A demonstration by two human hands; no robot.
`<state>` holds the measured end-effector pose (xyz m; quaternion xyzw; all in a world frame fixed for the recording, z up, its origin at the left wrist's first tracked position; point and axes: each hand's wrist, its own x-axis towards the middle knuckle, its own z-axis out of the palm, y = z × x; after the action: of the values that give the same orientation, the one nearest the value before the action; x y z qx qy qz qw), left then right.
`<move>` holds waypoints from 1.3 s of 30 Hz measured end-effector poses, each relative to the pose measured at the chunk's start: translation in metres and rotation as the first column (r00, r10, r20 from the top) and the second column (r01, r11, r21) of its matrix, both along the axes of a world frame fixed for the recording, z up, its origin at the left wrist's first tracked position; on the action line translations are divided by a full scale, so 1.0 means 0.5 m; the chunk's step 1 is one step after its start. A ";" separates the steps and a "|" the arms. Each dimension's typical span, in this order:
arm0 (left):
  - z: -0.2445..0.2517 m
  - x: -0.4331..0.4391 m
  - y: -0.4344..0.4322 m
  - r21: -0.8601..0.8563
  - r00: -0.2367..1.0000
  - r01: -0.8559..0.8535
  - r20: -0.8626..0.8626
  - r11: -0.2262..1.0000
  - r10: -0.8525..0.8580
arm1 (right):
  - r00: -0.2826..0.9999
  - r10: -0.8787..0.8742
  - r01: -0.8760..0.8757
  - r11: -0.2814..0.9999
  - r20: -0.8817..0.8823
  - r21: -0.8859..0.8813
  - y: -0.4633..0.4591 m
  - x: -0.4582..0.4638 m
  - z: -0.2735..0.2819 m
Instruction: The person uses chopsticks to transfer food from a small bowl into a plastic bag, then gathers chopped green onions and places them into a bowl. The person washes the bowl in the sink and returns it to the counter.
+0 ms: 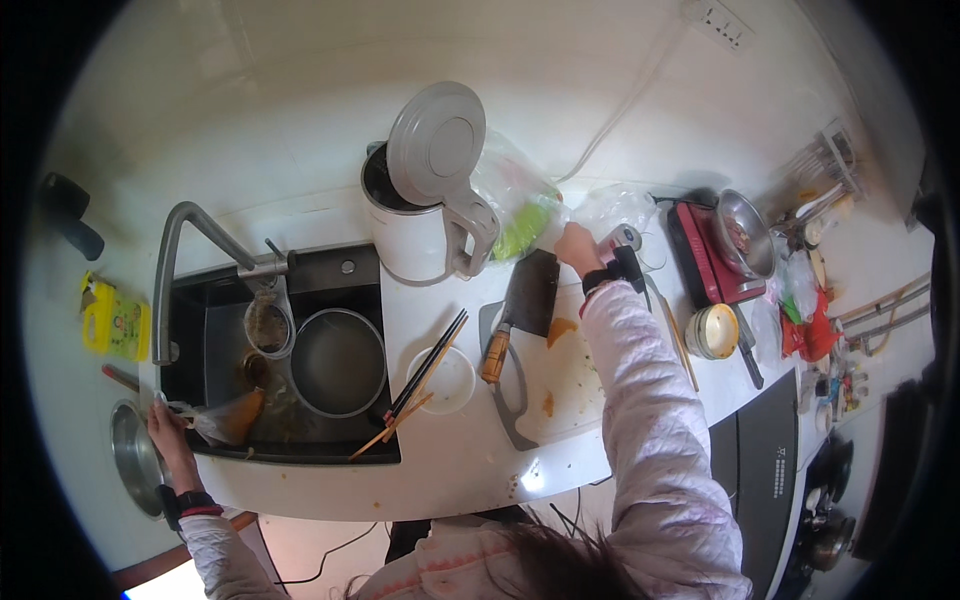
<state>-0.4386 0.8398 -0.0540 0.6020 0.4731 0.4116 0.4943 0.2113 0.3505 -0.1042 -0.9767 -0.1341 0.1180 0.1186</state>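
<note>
At the sink's left rim, my left hand [171,442] grips the gathered top of a clear plastic bag [214,424]. The bag hangs over the black sink [214,330], with something orange-brown at its lower end. My right hand [577,249] reaches to the back of the counter, its fingers curled at the edge of another clear plastic bag [517,176] with green on it; whether it grips that bag I cannot tell. Just left of this hand a cleaver [534,292] with a wooden handle lies on a stained cutting board [574,397]. A can-like container [621,238] is partly hidden behind my right wrist.
A white kettle [409,244] stands lid-up behind a white bowl [450,382] with chopsticks [427,367] across it. A pot [339,364] and strainer [268,326] sit in the sink under the faucet [176,247]. Rightward are a red cooker [697,255], metal bowl [761,244], stacked bowls [701,334] and a knife [748,356].
</note>
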 end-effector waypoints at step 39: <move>0.204 -0.012 0.032 -0.013 0.793 0.495 0.415 0.869 -0.445 | 0.679 0.654 0.732 -0.578 -0.333 0.360 -0.027 -1.132 0.278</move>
<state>-0.4447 0.8558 0.0481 0.5727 0.2218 0.3600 0.7023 -0.3546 0.3369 0.0349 -0.0940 -0.0101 0.2828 0.9545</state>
